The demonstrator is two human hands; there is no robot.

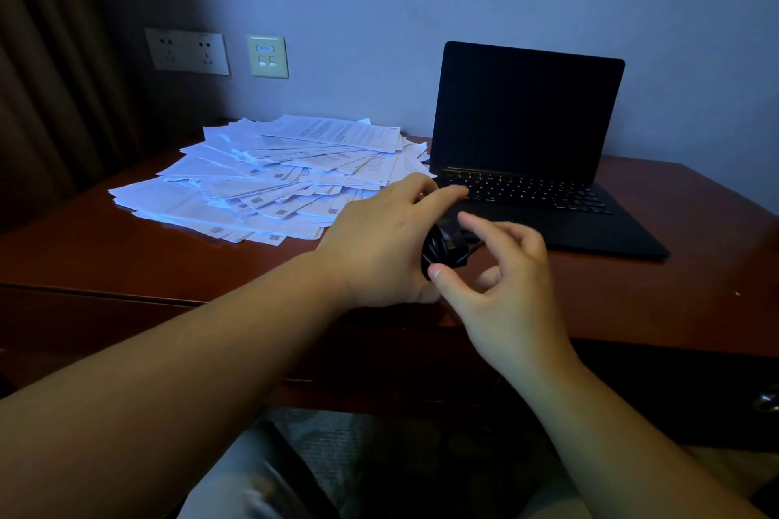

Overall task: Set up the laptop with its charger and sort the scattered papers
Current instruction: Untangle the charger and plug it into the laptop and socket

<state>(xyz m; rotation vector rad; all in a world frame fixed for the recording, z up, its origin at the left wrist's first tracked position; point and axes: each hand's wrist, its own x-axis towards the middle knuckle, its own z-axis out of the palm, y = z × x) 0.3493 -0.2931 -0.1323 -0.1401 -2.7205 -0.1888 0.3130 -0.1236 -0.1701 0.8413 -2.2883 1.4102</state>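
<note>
A reddish counter [126, 249] is being shown, with papers [269, 177] fanned beside an open laptop [527, 147]. In front of the laptop, a black charger [442, 249] is being gripped by the left hand [379, 240], its fingers curled around it, and touched by the right hand [506, 287], fingers loosely spread.

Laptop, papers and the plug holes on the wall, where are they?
laptop [527, 114]: head view, middle of its dark screen.
papers [269, 177]: head view, middle of the spread pile.
wall socket [186, 51]: head view, centre of the plate.
</note>
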